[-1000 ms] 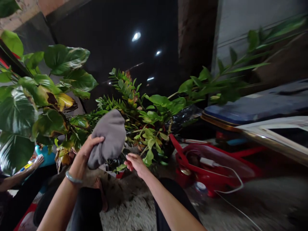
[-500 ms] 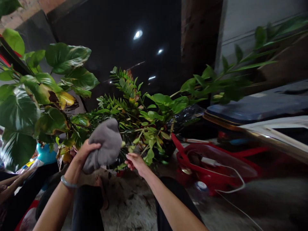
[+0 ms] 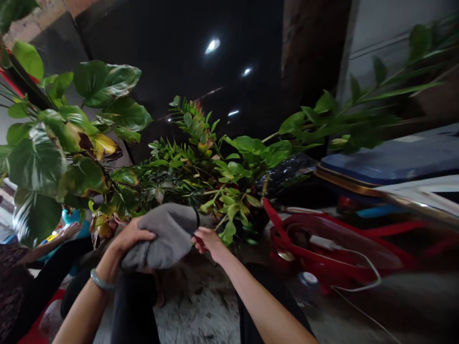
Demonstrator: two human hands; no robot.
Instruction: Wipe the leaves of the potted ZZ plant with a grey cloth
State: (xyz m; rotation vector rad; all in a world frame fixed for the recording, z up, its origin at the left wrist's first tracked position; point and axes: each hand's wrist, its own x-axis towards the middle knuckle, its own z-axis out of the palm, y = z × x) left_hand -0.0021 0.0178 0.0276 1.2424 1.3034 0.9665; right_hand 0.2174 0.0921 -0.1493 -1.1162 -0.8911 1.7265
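My left hand [image 3: 134,236] is closed on a soft grey cloth piece [image 3: 167,234], rounded like a cap, with a dark edge along its right side. The thumb lies on top of the fabric and the other fingers are hidden. My right hand [image 3: 208,241] is closed in a pinch beside that dark edge. Something small and dark shows at its fingertips, too small to name, and I cannot tell whether the fingertips touch the cloth. Both hands are in front of the potted plants, above my knees.
Leafy green plants [image 3: 233,153] stand behind the hands, with large leaves [image 3: 36,157] at left. On the right are a red bag [image 3: 333,258] with a white cable [image 3: 376,274], a bottle [image 3: 309,279] and a blue-topped case [image 3: 387,157]. Another person's hand [image 3: 68,232] shows at left.
The grey cloth has moved down and right, its dark edge now facing my right hand. My right hand, apart from the cloth before, is now right beside that edge. The view has shifted slightly.
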